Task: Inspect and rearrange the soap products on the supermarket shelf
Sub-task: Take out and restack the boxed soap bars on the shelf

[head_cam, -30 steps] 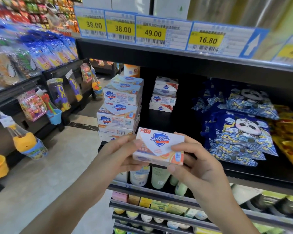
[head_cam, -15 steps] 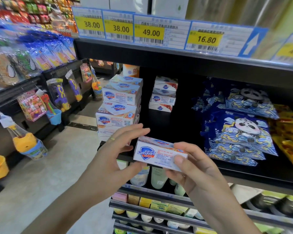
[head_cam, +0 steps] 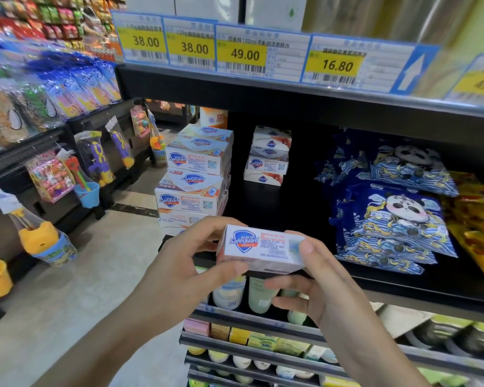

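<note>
A white Safeguard soap box (head_cam: 260, 248) is held in front of the black shelf (head_cam: 403, 286), its long side with logo and print turned toward me. My left hand (head_cam: 187, 275) grips its left end, thumb under the front edge. My right hand (head_cam: 316, 289) pinches its right end, thumb on the face. On the shelf behind, a tall stack of larger Safeguard multipacks (head_cam: 196, 180) stands at the left end. A smaller stack of single soap boxes (head_cam: 268, 156) sits deeper in.
Blue panda-print packs (head_cam: 389, 216) and yellow packs (head_cam: 478, 224) fill the shelf's right. Yellow price tags (head_cam: 243, 53) line the shelf above. Bottles and small boxes (head_cam: 243, 333) sit on lower shelves. Hanging toys (head_cam: 95, 160) line the aisle to the left.
The soap box has been rotated in both hands from its broad top face to its long side. My left fingers, briefly spread, have closed back round the box's left end.
</note>
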Available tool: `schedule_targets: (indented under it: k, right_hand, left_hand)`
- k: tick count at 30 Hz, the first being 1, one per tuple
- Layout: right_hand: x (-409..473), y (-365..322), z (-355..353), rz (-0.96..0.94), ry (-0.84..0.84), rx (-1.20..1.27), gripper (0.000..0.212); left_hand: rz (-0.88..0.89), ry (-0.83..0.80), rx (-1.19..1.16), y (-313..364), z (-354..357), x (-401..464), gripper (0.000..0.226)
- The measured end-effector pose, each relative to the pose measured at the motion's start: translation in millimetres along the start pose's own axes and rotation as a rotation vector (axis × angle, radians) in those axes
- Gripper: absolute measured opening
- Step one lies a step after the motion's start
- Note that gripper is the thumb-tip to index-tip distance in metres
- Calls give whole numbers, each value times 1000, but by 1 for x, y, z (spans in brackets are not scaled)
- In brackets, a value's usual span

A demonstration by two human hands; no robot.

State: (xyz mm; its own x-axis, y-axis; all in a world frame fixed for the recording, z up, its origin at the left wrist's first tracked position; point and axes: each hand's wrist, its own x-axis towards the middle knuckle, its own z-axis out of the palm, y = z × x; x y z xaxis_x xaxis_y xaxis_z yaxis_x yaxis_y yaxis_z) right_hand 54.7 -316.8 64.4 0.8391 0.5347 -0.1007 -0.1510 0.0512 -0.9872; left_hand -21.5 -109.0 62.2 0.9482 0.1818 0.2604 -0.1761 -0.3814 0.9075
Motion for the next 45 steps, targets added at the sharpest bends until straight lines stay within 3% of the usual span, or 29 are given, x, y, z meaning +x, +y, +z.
schedule_targets:
  k: [8, 18, 24, 28, 31, 34, 37, 39, 41, 45]
  right_hand:
    - [-3, 6, -2, -389, 33, -228, 73]
    - [2, -1, -7, -642, -102, -580, 67]
    - [5, -1, -2, -623, -136, -520, 55]
    - [9, 2, 1, -526, -182, -304, 42]
    - [10, 1, 2, -444, -167, -147, 37]
    - [9, -1, 0, -356, -119, -71, 38]
    - [8, -3, 0, -273, -93, -29, 37]
    - [8, -4, 0, -239, -93, 21, 31]
    - [8, -5, -1, -199, -84, 51, 41]
    - [8, -5, -2, -121, -96, 134, 51]
  left_hand:
    - [-114, 16, -180, 7, -2, 3, 36]
    - [-385, 21, -272, 19, -7, 8, 33]
    - [-510, 14, -328, 21, -13, 12, 49]
    - [-539, 25, -335, 20, -14, 14, 35]
    - [-572, 90, -352, 20, -14, 16, 44]
    - [-617, 143, -395, 22, -12, 23, 37]
    - [-541, 137, -387, 16, -14, 19, 26]
    - [-400, 134, -258, 11, -15, 17, 46]
    - [-208, 125, -131, 10, -13, 5, 67]
    - [8, 66, 79, 10, -12, -2, 73]
